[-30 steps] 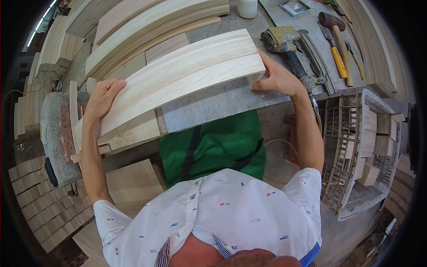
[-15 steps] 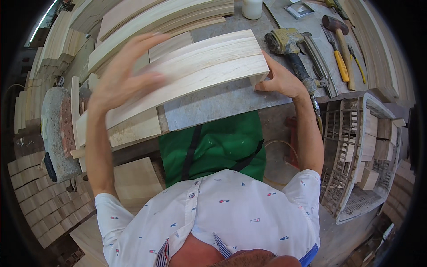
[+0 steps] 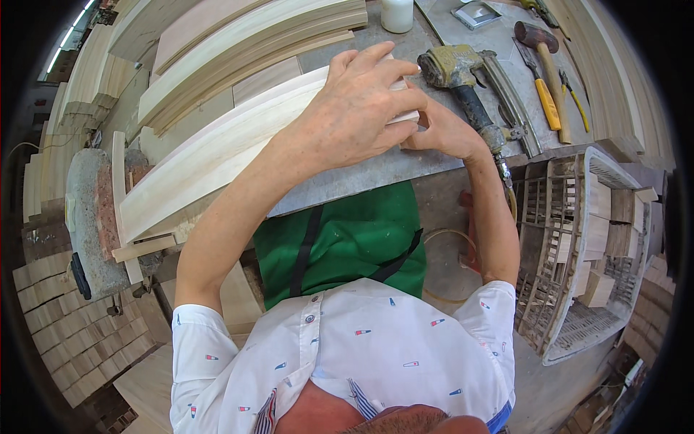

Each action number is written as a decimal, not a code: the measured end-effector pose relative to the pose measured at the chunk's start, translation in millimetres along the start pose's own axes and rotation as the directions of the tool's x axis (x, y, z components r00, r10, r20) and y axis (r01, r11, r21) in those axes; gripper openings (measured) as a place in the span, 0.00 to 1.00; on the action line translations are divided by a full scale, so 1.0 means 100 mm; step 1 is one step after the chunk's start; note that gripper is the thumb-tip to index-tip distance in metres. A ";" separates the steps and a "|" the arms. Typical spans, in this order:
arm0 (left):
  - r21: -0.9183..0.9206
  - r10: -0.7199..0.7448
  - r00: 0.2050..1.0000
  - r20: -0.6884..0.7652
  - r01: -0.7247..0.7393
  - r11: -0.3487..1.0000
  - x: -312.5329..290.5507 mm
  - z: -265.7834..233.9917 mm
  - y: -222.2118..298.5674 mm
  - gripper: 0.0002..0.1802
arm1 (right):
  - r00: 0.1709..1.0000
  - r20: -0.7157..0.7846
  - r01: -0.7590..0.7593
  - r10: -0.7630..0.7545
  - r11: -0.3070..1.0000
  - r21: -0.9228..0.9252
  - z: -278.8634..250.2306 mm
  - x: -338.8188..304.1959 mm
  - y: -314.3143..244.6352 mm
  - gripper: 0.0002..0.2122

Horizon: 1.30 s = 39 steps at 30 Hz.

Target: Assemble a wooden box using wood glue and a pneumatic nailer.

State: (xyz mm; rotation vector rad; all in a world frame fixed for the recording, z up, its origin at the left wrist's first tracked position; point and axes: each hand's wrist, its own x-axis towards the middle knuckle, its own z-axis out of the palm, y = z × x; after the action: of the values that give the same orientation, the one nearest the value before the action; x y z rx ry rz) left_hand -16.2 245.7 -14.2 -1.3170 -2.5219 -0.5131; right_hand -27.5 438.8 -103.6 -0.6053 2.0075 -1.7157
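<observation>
A long pale wooden board [image 3: 224, 145] lies slantwise in front of me, its left end against an upright wooden strip [image 3: 118, 170]. Over its right end arches my left hand [image 3: 361, 105], fingers bent across the wood and thumb at the near edge. My right hand [image 3: 444, 130] grips the same end from the side, thumb and fingers curled round the end piece. The two hands nearly meet there and hide most of that corner. Just right of them lies a nail gun [image 3: 463, 72] with a black handle.
Stacked boards [image 3: 246, 50] fill the back left. A white jar [image 3: 397, 16], a mallet [image 3: 543, 54], a yellow-handled tool [image 3: 547, 103] and pliers [image 3: 576, 101] lie at the back right. A plastic crate [image 3: 553, 318] of wooden blocks stands at right; a green apron [image 3: 347, 242] covers my lap.
My left hand has swung right along the board from its left part to the right end. The board's right end has shifted slightly left and is now largely covered; my right hand stays there.
</observation>
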 end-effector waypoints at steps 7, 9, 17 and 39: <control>-0.012 0.010 1.000 -0.027 -0.010 1.000 0.00 0.03 0.00 0.13 | 0.999 0.036 0.006 -0.006 1.000 -0.002 -0.02 0.01 0.03 0.43; -0.012 0.006 1.000 -0.017 -0.006 1.000 -0.01 0.02 0.00 0.14 | 1.000 0.024 0.004 -0.004 1.000 -0.003 -0.01 0.01 0.02 0.42; -0.079 -0.021 0.999 -0.039 0.018 0.997 -0.05 -0.02 -0.04 0.22 | 1.000 0.025 0.003 -0.003 1.000 -0.020 -0.01 0.00 -0.03 0.43; -0.156 -0.044 0.996 -0.074 0.032 0.987 -0.23 -0.10 -0.06 0.20 | 0.854 -0.520 -0.342 0.000 0.754 -0.561 -0.56 -0.18 -0.46 0.34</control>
State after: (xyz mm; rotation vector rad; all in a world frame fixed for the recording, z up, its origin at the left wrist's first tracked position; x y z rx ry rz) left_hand -7.6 221.4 -15.0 -1.2759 -2.4906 -0.7665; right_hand -43.6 487.6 -48.9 -0.1392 2.9503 -1.0975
